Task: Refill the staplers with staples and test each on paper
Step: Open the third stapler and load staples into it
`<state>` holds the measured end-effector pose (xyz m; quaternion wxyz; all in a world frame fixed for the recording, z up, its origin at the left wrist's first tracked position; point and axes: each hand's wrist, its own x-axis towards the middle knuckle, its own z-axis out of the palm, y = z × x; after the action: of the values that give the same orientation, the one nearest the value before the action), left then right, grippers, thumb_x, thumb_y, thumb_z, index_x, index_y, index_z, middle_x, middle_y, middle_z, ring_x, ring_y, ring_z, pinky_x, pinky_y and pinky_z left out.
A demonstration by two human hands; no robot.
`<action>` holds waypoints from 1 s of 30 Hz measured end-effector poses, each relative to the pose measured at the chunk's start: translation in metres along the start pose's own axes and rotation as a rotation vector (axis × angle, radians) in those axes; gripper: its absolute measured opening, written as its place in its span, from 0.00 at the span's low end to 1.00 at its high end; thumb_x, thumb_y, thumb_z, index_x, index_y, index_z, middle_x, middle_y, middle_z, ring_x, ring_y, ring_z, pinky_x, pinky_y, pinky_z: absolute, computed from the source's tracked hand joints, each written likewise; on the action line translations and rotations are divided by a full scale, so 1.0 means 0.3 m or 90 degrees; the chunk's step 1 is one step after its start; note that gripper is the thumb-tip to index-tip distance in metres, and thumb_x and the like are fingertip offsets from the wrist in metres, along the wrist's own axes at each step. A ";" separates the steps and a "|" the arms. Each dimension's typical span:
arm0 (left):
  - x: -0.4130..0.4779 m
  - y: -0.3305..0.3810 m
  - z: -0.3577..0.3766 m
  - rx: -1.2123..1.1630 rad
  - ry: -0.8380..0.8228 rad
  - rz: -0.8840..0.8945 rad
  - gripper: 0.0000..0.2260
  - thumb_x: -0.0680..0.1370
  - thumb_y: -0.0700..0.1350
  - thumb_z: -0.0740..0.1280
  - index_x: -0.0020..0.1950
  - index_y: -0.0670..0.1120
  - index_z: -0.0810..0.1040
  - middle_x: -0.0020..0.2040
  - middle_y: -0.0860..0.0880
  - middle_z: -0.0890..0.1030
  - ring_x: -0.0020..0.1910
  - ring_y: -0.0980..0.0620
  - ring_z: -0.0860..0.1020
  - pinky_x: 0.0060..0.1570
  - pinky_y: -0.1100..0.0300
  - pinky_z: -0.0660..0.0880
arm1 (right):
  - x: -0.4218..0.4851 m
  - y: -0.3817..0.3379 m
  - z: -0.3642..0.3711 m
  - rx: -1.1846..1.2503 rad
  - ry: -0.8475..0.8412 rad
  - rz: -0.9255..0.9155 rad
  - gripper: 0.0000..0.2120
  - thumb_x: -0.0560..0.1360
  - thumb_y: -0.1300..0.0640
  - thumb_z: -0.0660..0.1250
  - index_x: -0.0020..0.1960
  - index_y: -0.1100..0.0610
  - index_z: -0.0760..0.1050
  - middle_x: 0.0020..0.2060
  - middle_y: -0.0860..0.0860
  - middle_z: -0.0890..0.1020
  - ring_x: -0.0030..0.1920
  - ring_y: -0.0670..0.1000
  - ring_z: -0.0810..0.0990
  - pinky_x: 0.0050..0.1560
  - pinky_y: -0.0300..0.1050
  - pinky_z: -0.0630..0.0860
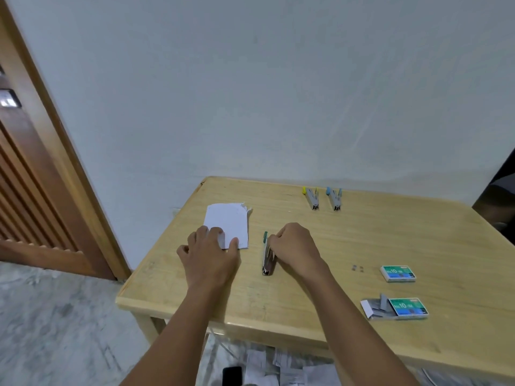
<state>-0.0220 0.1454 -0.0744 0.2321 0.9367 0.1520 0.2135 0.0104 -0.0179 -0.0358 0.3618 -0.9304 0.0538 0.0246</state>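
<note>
A green-handled stapler (pixel 266 256) lies on the wooden table (pixel 362 246) near its middle, and my right hand (pixel 295 247) grips it from the right with curled fingers. My left hand (pixel 210 253) rests on the near corner of a small stack of white paper (pixel 230 222), thumb on top of the sheet. A yellow-handled stapler (pixel 311 197) and a blue-handled stapler (pixel 334 198) lie side by side at the far edge. A closed green staple box (pixel 398 273) and an opened staple box (pixel 401 308) with staple strips showing sit at the right.
Two loose bits of staple strip (pixel 357 268) lie left of the closed box. A wooden door frame (pixel 55 162) stands at the left. Scattered paper (pixel 278 366) and a dark phone (pixel 232 375) lie on the floor under the table's near edge.
</note>
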 end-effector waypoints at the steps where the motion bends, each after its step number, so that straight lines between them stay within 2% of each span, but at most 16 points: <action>1: -0.001 0.000 0.002 0.003 0.009 0.017 0.16 0.76 0.57 0.64 0.60 0.52 0.76 0.67 0.51 0.73 0.70 0.49 0.66 0.67 0.46 0.56 | -0.016 0.000 0.005 0.011 0.013 -0.003 0.11 0.72 0.57 0.64 0.33 0.60 0.71 0.27 0.54 0.74 0.26 0.52 0.68 0.28 0.44 0.66; 3: -0.005 0.007 0.006 0.014 0.027 0.072 0.16 0.76 0.56 0.66 0.61 0.51 0.77 0.68 0.49 0.73 0.71 0.48 0.66 0.68 0.44 0.56 | -0.047 0.002 0.011 0.036 0.050 -0.007 0.11 0.73 0.57 0.65 0.46 0.65 0.79 0.40 0.59 0.84 0.36 0.56 0.79 0.38 0.50 0.77; 4: -0.010 0.014 0.006 0.026 0.042 0.109 0.16 0.76 0.56 0.66 0.59 0.50 0.79 0.67 0.48 0.74 0.69 0.47 0.68 0.66 0.44 0.57 | -0.062 0.006 0.013 0.045 0.067 -0.003 0.13 0.74 0.57 0.65 0.52 0.65 0.79 0.46 0.59 0.84 0.42 0.58 0.82 0.43 0.50 0.78; 6: -0.029 0.030 0.004 0.048 0.085 0.192 0.13 0.75 0.55 0.66 0.53 0.50 0.82 0.57 0.49 0.79 0.60 0.46 0.74 0.60 0.47 0.61 | -0.088 0.014 0.015 0.060 0.089 0.007 0.14 0.76 0.55 0.65 0.57 0.61 0.79 0.52 0.55 0.84 0.52 0.57 0.82 0.45 0.45 0.74; 8: -0.059 0.052 -0.005 0.051 0.095 0.259 0.15 0.76 0.56 0.61 0.44 0.51 0.84 0.43 0.52 0.80 0.48 0.48 0.77 0.53 0.51 0.62 | -0.095 0.030 0.019 0.091 0.098 0.016 0.16 0.76 0.54 0.65 0.61 0.57 0.79 0.56 0.52 0.83 0.55 0.54 0.81 0.46 0.39 0.69; 10: -0.102 0.094 -0.016 0.038 0.048 0.251 0.19 0.78 0.57 0.57 0.37 0.51 0.84 0.34 0.55 0.76 0.42 0.50 0.74 0.49 0.52 0.62 | -0.099 0.045 0.012 0.136 0.098 0.025 0.15 0.76 0.53 0.65 0.62 0.55 0.79 0.56 0.51 0.84 0.54 0.52 0.82 0.46 0.38 0.68; 11: -0.125 0.121 -0.017 0.020 0.002 0.218 0.21 0.78 0.57 0.56 0.35 0.50 0.83 0.33 0.55 0.74 0.42 0.50 0.73 0.50 0.52 0.62 | -0.099 0.051 0.006 0.160 0.092 0.032 0.14 0.77 0.53 0.66 0.61 0.55 0.80 0.55 0.51 0.84 0.54 0.52 0.82 0.46 0.39 0.69; 13: -0.167 0.180 -0.014 -0.035 -0.090 0.130 0.23 0.80 0.60 0.55 0.33 0.51 0.80 0.35 0.53 0.74 0.45 0.50 0.73 0.52 0.52 0.61 | -0.093 0.066 -0.002 0.215 0.077 0.039 0.13 0.76 0.54 0.68 0.59 0.56 0.81 0.55 0.50 0.84 0.54 0.51 0.82 0.48 0.40 0.72; 17: -0.201 0.240 0.010 -0.133 -0.159 -0.006 0.19 0.78 0.59 0.59 0.31 0.50 0.71 0.40 0.50 0.77 0.49 0.46 0.75 0.53 0.49 0.64 | -0.077 0.089 -0.005 0.301 0.044 0.041 0.13 0.74 0.56 0.71 0.57 0.58 0.82 0.54 0.52 0.84 0.54 0.50 0.82 0.55 0.42 0.76; 19: -0.200 0.237 0.018 -0.205 -0.169 -0.036 0.17 0.77 0.56 0.60 0.32 0.50 0.75 0.36 0.52 0.80 0.47 0.48 0.77 0.50 0.52 0.63 | -0.077 0.102 -0.015 0.375 -0.002 0.031 0.11 0.76 0.59 0.69 0.57 0.60 0.81 0.52 0.53 0.85 0.49 0.49 0.83 0.54 0.43 0.79; 21: -0.207 0.221 0.014 -0.301 -0.213 -0.057 0.15 0.76 0.55 0.61 0.34 0.51 0.79 0.32 0.53 0.81 0.44 0.50 0.78 0.51 0.55 0.63 | -0.094 0.109 -0.042 0.469 -0.066 0.020 0.06 0.79 0.58 0.67 0.51 0.57 0.82 0.45 0.52 0.86 0.44 0.48 0.84 0.49 0.41 0.81; 24: -0.209 0.191 -0.018 -0.423 -0.323 -0.014 0.10 0.76 0.55 0.65 0.42 0.54 0.84 0.38 0.55 0.85 0.47 0.52 0.81 0.57 0.52 0.72 | -0.128 0.121 -0.069 0.516 -0.108 -0.025 0.09 0.79 0.52 0.67 0.52 0.56 0.83 0.44 0.51 0.87 0.48 0.51 0.85 0.52 0.46 0.81; 25: -0.212 0.187 -0.032 -0.481 -0.344 -0.010 0.08 0.77 0.51 0.67 0.44 0.51 0.85 0.39 0.53 0.85 0.45 0.54 0.82 0.54 0.55 0.76 | -0.146 0.125 -0.073 0.530 -0.110 -0.037 0.10 0.78 0.51 0.67 0.54 0.56 0.83 0.46 0.51 0.87 0.49 0.51 0.85 0.52 0.47 0.81; 26: -0.221 0.195 -0.057 -0.552 -0.353 -0.009 0.06 0.78 0.45 0.68 0.45 0.46 0.85 0.38 0.51 0.85 0.40 0.57 0.81 0.46 0.62 0.77 | -0.164 0.128 -0.072 0.545 -0.108 -0.045 0.11 0.78 0.51 0.68 0.57 0.55 0.82 0.47 0.51 0.87 0.50 0.50 0.85 0.51 0.45 0.81; 28: -0.230 0.198 -0.078 -0.631 -0.341 -0.008 0.05 0.78 0.38 0.68 0.47 0.37 0.82 0.34 0.49 0.81 0.32 0.61 0.78 0.33 0.69 0.73 | -0.199 0.140 -0.064 0.566 -0.093 -0.055 0.10 0.77 0.52 0.69 0.57 0.52 0.81 0.49 0.49 0.87 0.50 0.48 0.85 0.49 0.42 0.81; 30: -0.229 0.189 -0.076 -0.658 -0.340 -0.005 0.06 0.78 0.40 0.69 0.46 0.38 0.82 0.35 0.49 0.83 0.33 0.60 0.79 0.36 0.67 0.74 | -0.230 0.149 -0.053 0.567 -0.063 -0.065 0.09 0.77 0.52 0.70 0.56 0.50 0.82 0.50 0.47 0.86 0.53 0.47 0.84 0.55 0.45 0.81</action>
<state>-0.0815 0.0795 -0.0505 0.6905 0.7225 -0.0325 0.0153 -0.0631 -0.0557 -0.0483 0.7298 -0.6832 -0.0044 0.0255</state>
